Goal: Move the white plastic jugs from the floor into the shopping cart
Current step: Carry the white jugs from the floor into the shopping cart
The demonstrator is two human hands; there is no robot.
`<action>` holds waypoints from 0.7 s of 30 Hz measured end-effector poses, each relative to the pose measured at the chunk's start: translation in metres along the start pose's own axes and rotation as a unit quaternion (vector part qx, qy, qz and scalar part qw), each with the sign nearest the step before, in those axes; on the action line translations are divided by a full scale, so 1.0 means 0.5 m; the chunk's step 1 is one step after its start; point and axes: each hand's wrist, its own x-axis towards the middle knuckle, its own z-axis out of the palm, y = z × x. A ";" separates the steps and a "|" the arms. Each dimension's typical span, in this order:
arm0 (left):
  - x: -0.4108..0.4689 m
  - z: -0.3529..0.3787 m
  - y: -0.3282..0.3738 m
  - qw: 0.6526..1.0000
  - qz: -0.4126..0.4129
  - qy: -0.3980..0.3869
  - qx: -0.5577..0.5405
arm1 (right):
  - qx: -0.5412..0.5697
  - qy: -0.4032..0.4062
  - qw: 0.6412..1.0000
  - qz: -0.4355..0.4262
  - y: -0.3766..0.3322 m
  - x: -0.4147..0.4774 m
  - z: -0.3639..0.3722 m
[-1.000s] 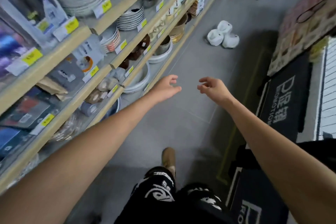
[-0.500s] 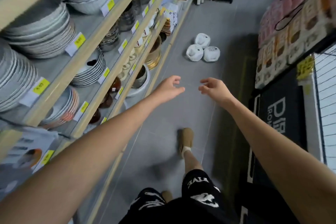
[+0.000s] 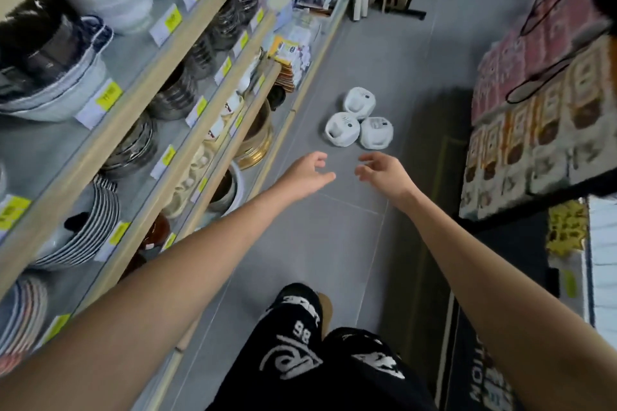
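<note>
The 3 white plastic jugs on the grey tiled floor had been brought nearer than a second earlier. The left hand and right hand were held open and empty; nothing had been lifted yet

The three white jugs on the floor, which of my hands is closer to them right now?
Right, narrowly. Your right hand is open just short of the white jugs, below the right-hand one. Your left hand, also open and empty, sits a little further back and to their left.
</note>
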 end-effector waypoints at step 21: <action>0.826 -0.117 0.199 0.993 -0.085 -0.007 -0.078 | -0.070 -0.067 0.991 0.094 -0.074 0.824 -0.239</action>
